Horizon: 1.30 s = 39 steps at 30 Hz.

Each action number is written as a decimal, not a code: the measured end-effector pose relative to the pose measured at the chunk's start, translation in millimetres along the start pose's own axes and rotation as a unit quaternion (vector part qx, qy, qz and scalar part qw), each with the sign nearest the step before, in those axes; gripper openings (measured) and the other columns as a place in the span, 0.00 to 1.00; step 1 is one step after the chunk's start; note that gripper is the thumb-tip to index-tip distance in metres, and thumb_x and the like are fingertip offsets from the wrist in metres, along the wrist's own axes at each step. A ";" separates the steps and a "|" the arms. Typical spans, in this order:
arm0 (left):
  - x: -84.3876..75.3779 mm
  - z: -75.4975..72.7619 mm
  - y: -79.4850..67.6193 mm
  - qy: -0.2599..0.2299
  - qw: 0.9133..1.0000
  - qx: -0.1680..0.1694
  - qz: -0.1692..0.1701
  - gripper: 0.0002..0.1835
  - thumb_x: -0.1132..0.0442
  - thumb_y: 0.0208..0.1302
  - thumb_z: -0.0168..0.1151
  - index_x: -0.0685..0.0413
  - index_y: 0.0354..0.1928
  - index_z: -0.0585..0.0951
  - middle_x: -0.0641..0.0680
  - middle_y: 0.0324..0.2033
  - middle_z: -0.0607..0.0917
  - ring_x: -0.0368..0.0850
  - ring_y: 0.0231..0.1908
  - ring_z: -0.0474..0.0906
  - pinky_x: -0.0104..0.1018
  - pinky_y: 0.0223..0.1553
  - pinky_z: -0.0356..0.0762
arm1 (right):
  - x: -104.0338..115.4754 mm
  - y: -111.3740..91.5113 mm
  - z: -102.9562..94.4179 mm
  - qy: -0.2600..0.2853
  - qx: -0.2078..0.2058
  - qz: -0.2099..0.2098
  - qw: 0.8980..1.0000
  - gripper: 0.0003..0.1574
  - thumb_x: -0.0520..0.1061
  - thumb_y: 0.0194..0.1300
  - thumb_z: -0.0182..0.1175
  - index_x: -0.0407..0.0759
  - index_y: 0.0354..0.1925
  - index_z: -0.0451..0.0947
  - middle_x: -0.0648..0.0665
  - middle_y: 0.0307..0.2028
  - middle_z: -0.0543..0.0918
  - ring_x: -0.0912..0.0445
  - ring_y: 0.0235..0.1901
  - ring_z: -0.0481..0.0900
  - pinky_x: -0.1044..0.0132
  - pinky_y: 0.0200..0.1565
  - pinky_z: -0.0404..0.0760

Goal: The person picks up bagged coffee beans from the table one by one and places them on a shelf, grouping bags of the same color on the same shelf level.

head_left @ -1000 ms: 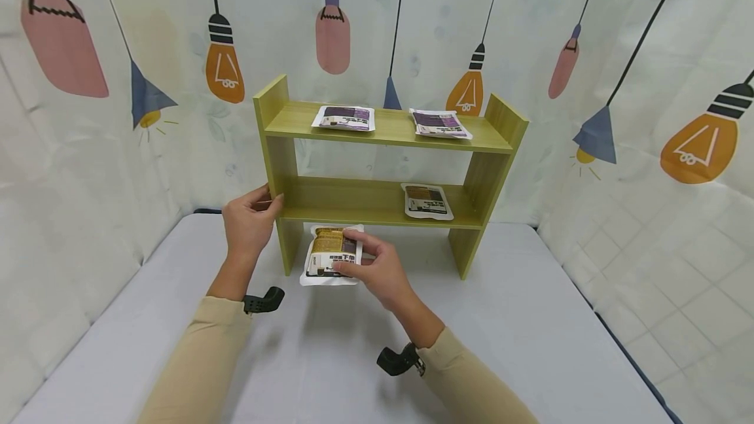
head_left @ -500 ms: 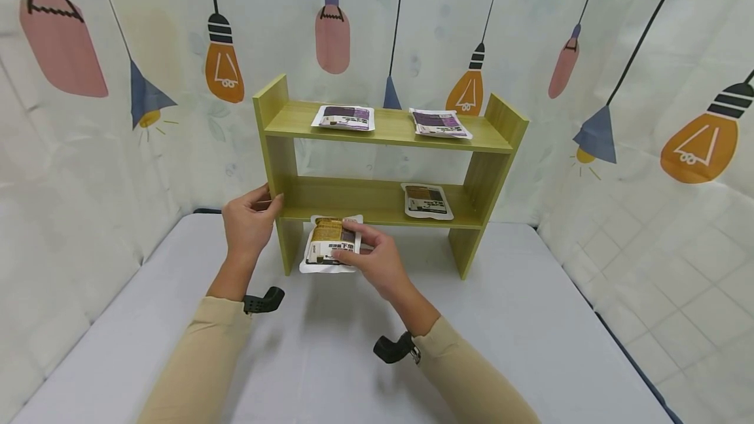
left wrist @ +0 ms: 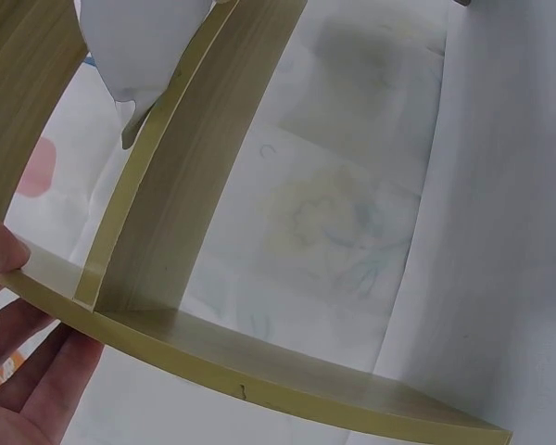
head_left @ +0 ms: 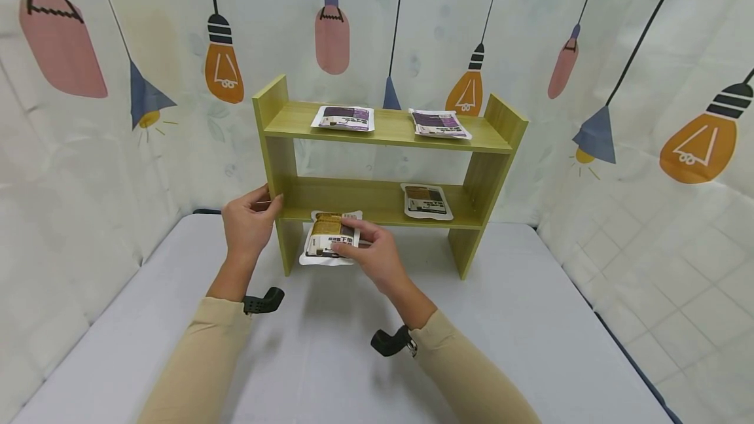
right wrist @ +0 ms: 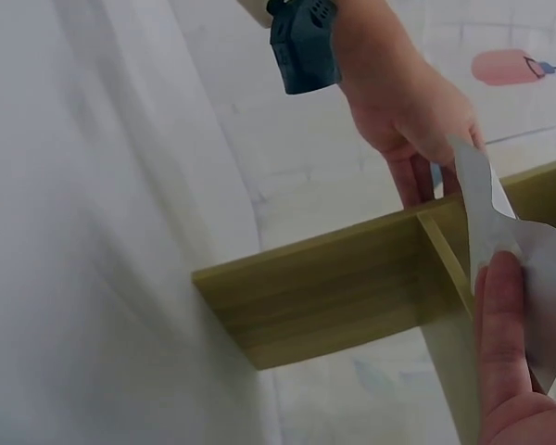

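Observation:
A two-tier greenish wooden shelf (head_left: 353,198) stands on the table. My left hand (head_left: 250,224) grips its left side panel around mid-height; the left wrist view has the thumb (left wrist: 2,248) in front of the panel and fingers behind. Between thumb and fingers my right hand (head_left: 383,262) pinches a flat pouch (head_left: 325,244) with a yellow and white label, just before the left part of the lower board's front edge. The pouch's plain white back (right wrist: 528,269) faces the right wrist camera. A similar brown-labelled pouch (head_left: 427,202) lies on the lower board's right side.
On the top board lie two purple-labelled pouches, one at left (head_left: 344,118) and one right of centre (head_left: 440,123). A white-covered table (head_left: 506,345) carries the shelf. Behind it hangs a pale curtain (head_left: 377,31) printed with lamps.
My right hand has raised the pouch slightly, from below the lower board to about the level of its front edge. My left hand has stayed on the side panel.

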<state>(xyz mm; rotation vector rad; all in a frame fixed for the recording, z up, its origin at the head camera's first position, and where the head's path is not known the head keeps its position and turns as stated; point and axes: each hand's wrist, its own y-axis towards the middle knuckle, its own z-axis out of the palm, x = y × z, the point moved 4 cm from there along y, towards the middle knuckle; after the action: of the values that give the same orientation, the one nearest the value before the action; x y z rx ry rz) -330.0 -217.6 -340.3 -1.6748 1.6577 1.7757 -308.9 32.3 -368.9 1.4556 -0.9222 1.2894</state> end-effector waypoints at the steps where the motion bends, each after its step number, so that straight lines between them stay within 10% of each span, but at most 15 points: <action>1: -0.1 0.0 0.1 0.000 1.000 0.000 0.000 0.21 0.54 0.69 0.66 0.52 0.61 0.84 0.59 0.50 0.90 0.56 0.44 0.90 0.13 0.35 0.76 | 0.3 0.6 0.1 0.000 0.000 0.000 1.000 0.33 0.37 0.56 0.76 0.49 0.61 0.84 0.39 0.54 0.86 0.56 0.43 0.87 0.66 0.41 0.87; 23: -0.7 -0.3 -0.6 0.001 1.000 0.000 0.000 0.20 0.55 0.69 0.66 0.53 0.61 0.84 0.59 0.50 0.90 0.56 0.44 0.90 0.12 0.35 0.76 | 13.8 9.9 2.2 -0.008 -0.014 -0.023 1.000 0.30 0.35 0.56 0.75 0.43 0.58 0.85 0.35 0.48 0.87 0.57 0.39 0.85 0.67 0.39 0.86; 39: 0.3 -0.1 0.2 0.002 1.000 -0.002 0.002 0.20 0.55 0.69 0.66 0.52 0.60 0.85 0.59 0.50 0.90 0.56 0.44 0.90 0.12 0.35 0.76 | 17.2 8.7 4.8 -0.052 0.018 -0.009 0.998 0.49 0.33 0.47 0.81 0.44 0.68 0.76 0.36 0.53 0.86 0.53 0.45 0.86 0.66 0.43 0.87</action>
<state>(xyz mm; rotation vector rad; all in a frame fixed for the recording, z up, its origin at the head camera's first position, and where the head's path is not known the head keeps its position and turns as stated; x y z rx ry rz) -330.2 -217.9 -340.4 -1.6788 1.6620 1.7810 -313.1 26.3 -350.5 1.5690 -0.9565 1.2324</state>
